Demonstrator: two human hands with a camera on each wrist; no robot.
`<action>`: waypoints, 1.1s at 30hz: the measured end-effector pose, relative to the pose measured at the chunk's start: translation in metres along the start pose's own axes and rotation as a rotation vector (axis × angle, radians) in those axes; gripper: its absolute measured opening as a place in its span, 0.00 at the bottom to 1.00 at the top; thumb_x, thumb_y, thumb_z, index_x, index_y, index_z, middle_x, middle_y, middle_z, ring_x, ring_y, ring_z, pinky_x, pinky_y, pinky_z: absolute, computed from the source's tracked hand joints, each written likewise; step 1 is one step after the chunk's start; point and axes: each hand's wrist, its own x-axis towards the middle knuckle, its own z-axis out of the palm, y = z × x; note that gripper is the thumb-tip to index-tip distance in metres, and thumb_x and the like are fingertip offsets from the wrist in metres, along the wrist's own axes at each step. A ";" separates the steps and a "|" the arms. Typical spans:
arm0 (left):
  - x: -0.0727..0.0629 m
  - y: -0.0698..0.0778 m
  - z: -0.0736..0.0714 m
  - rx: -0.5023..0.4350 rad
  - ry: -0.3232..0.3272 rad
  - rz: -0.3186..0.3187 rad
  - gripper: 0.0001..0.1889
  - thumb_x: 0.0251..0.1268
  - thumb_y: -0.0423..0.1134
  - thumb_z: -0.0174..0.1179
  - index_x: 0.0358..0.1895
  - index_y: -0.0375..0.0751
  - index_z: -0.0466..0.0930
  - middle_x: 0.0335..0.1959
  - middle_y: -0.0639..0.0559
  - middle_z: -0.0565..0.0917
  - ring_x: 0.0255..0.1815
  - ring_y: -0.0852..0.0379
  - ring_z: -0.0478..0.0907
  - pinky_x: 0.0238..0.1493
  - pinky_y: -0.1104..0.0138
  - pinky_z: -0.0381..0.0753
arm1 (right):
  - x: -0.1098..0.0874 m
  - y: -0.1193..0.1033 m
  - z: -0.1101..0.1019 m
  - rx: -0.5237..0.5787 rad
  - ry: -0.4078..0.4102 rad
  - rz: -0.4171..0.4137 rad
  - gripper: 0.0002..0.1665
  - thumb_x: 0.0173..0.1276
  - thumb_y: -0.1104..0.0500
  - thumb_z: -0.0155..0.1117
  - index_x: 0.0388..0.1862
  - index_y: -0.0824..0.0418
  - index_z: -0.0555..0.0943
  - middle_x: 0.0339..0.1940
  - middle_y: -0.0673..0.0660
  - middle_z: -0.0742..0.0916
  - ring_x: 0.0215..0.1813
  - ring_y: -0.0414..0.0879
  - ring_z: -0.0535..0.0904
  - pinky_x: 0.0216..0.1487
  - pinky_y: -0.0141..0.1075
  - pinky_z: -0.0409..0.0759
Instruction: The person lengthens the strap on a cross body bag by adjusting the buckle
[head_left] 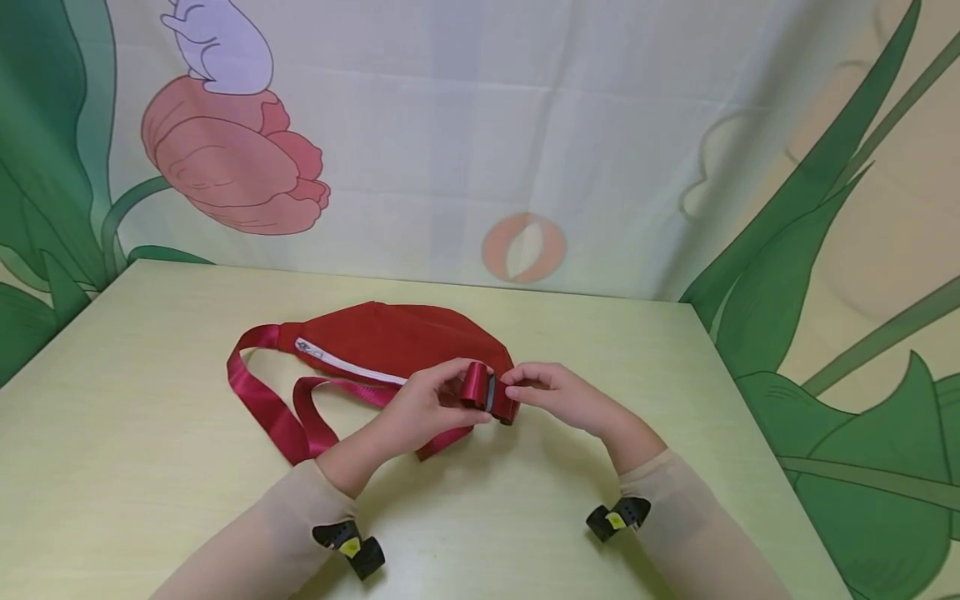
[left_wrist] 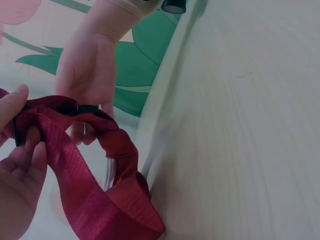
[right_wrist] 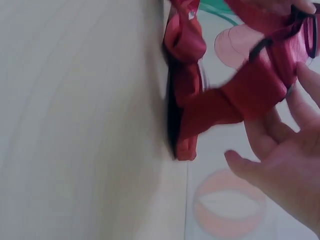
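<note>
A red waist bag (head_left: 405, 333) with a white zipper (head_left: 352, 365) lies on the table. Its shiny dark-red strap (head_left: 262, 400) loops out to the left and back under the left forearm. At the bag's right end my left hand (head_left: 431, 404) grips a folded part of the strap beside a dark slider (head_left: 491, 393); in the left wrist view the thumb and fingers stand on either side of it. Facing it, my right hand (head_left: 558, 396) pinches the strap just right of the slider. In the right wrist view some right fingers (right_wrist: 267, 125) lie behind the strap.
The pale wooden table (head_left: 150, 483) ends at a white curtain (head_left: 420, 167) printed with flowers and leaves. Each sleeve carries a small black camera, one at the left cuff (head_left: 352, 546) and one at the right cuff (head_left: 618, 517).
</note>
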 end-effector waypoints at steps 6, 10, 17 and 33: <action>0.001 -0.002 0.005 -0.027 -0.011 -0.012 0.26 0.49 0.33 0.70 0.54 0.42 0.74 0.43 0.51 0.81 0.38 0.57 0.79 0.42 0.64 0.79 | 0.000 0.002 0.000 0.050 -0.056 -0.058 0.12 0.71 0.58 0.54 0.46 0.64 0.77 0.47 0.56 0.81 0.51 0.51 0.74 0.56 0.48 0.70; 0.002 -0.004 0.007 -0.017 -0.024 -0.011 0.26 0.49 0.33 0.70 0.55 0.43 0.75 0.45 0.52 0.80 0.40 0.57 0.78 0.43 0.64 0.79 | 0.001 -0.004 0.003 0.072 -0.052 -0.050 0.15 0.72 0.56 0.53 0.49 0.64 0.77 0.46 0.56 0.81 0.51 0.51 0.74 0.57 0.46 0.69; 0.001 -0.003 0.003 -0.033 0.007 -0.030 0.25 0.50 0.34 0.70 0.54 0.43 0.75 0.44 0.52 0.80 0.40 0.56 0.78 0.44 0.63 0.79 | -0.001 -0.001 -0.004 0.085 -0.058 0.014 0.18 0.70 0.54 0.55 0.53 0.62 0.77 0.52 0.56 0.80 0.57 0.51 0.72 0.61 0.52 0.64; 0.000 0.000 0.005 -0.077 0.016 -0.041 0.23 0.51 0.35 0.69 0.53 0.42 0.76 0.43 0.51 0.81 0.39 0.54 0.78 0.42 0.62 0.79 | 0.000 -0.002 -0.001 0.115 -0.053 -0.009 0.14 0.71 0.55 0.54 0.49 0.63 0.77 0.47 0.56 0.81 0.54 0.52 0.72 0.60 0.59 0.61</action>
